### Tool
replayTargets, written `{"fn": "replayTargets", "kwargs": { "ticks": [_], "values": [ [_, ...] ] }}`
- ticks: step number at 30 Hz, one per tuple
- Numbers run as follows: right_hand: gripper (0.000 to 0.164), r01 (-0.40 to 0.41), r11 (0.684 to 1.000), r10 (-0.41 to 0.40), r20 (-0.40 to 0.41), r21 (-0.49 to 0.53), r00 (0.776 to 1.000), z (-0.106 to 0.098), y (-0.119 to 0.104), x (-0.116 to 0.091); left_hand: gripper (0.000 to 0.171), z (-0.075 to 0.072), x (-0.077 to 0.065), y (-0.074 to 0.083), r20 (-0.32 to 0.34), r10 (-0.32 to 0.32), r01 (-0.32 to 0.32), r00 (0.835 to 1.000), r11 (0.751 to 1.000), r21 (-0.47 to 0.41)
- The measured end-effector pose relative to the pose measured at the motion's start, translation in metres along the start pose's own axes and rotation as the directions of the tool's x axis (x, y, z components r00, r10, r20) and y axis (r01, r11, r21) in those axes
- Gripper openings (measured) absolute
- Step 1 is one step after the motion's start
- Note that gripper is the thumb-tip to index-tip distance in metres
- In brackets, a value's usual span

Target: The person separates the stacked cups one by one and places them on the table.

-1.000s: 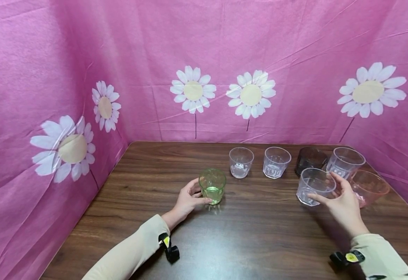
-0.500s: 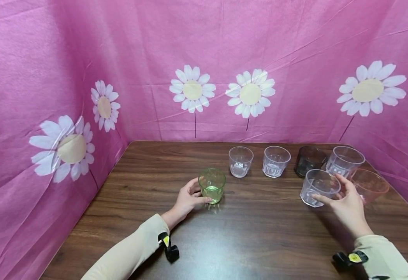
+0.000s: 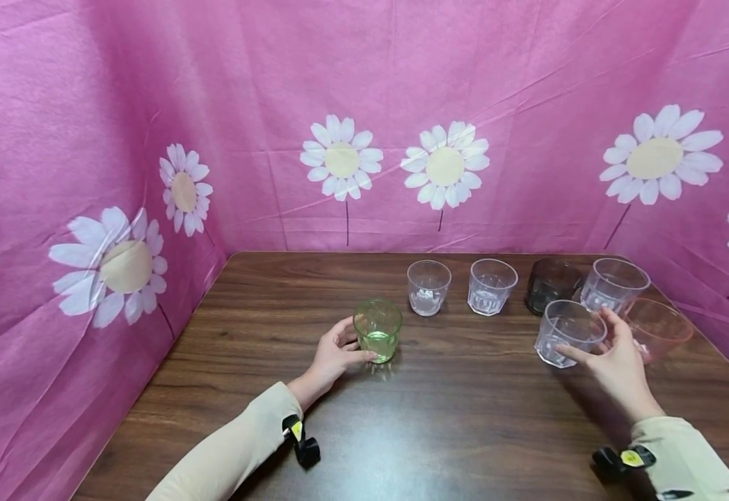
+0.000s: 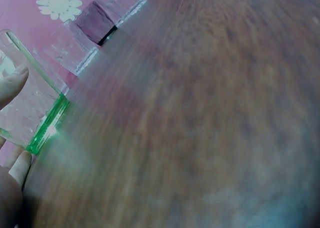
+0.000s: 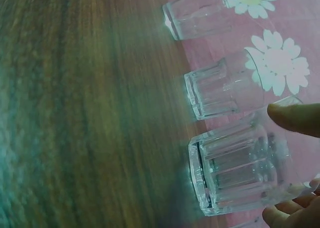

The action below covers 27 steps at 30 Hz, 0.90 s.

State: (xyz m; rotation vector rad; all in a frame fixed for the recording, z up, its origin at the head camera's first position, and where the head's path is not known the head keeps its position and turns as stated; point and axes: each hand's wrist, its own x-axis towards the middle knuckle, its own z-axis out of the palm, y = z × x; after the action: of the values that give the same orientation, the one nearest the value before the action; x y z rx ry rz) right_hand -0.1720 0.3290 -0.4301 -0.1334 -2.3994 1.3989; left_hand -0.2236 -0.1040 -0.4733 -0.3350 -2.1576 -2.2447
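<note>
A green see-through cup (image 3: 378,332) stands upright left of centre on the table, and my left hand (image 3: 333,356) grips its left side, thumb in front. In the left wrist view the green cup (image 4: 35,102) has its thick base at the wood, with fingertips at its side. Farther right, my right hand (image 3: 616,365) holds a clear cup (image 3: 567,334) between thumb and fingers. The right wrist view shows this clear cup (image 5: 240,168) with a faceted wall, thumb on one side and fingers on the other.
Along the back stand a clear cup (image 3: 428,289), a faceted clear cup (image 3: 492,287), a dark smoky cup (image 3: 552,287) and a larger clear cup (image 3: 615,284). A pink cup (image 3: 661,330) stands behind my right hand. Pink flowered cloth (image 3: 396,69) rises behind the wooden table (image 3: 402,431).
My right hand has shifted slightly right with the clear cup, mostly in the first half second. My left hand keeps its grip on the green cup; the camera view has drifted a little.
</note>
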Motion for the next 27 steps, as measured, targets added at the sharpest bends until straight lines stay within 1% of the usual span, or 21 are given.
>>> {"fn": "replayTargets", "kwargs": {
  "ticks": [4, 7, 10, 13, 17, 21, 27],
  "values": [
    [0.101, 0.02, 0.999, -0.021, -0.031, -0.041, 0.999, -0.003, -0.004, -0.004, 0.068, 0.0, 0.001, -0.001, 0.006, 0.012, -0.012, 1.0, 1.0, -0.001],
    [0.101, 0.043, 0.993, -0.052, -0.09, -0.107, 0.995, -0.006, -0.008, -0.007, 0.069, 0.0, 0.002, -0.002, 0.016, 0.023, -0.023, 1.0, 1.0, -0.014],
    [0.1, 0.071, 0.986, -0.094, -0.152, -0.154, 0.984, -0.009, -0.013, -0.011, 0.069, 0.0, 0.003, -0.003, 0.035, 0.037, -0.036, 0.999, 0.999, -0.033],
    [0.098, 0.107, 0.983, -0.134, -0.191, -0.148, 0.972, -0.01, -0.018, -0.014, 0.068, 0.001, 0.005, -0.001, 0.048, 0.054, -0.052, 0.997, 0.998, -0.035],
    [0.094, 0.153, 0.98, -0.179, -0.222, -0.13, 0.959, -0.008, -0.026, -0.02, 0.069, 0.007, 0.012, 0.007, 0.063, 0.064, -0.061, 0.996, 0.997, -0.044],
    [0.093, 0.194, 0.975, -0.214, -0.223, -0.109, 0.951, -0.005, -0.035, -0.027, 0.07, 0.018, 0.019, 0.016, 0.09, 0.056, -0.05, 0.994, 0.997, -0.064],
    [0.092, 0.257, 0.963, -0.269, -0.21, -0.084, 0.94, -0.002, -0.04, -0.037, 0.069, 0.036, 0.025, 0.023, 0.119, 0.049, -0.039, 0.992, 0.996, -0.083]
  ]
}}
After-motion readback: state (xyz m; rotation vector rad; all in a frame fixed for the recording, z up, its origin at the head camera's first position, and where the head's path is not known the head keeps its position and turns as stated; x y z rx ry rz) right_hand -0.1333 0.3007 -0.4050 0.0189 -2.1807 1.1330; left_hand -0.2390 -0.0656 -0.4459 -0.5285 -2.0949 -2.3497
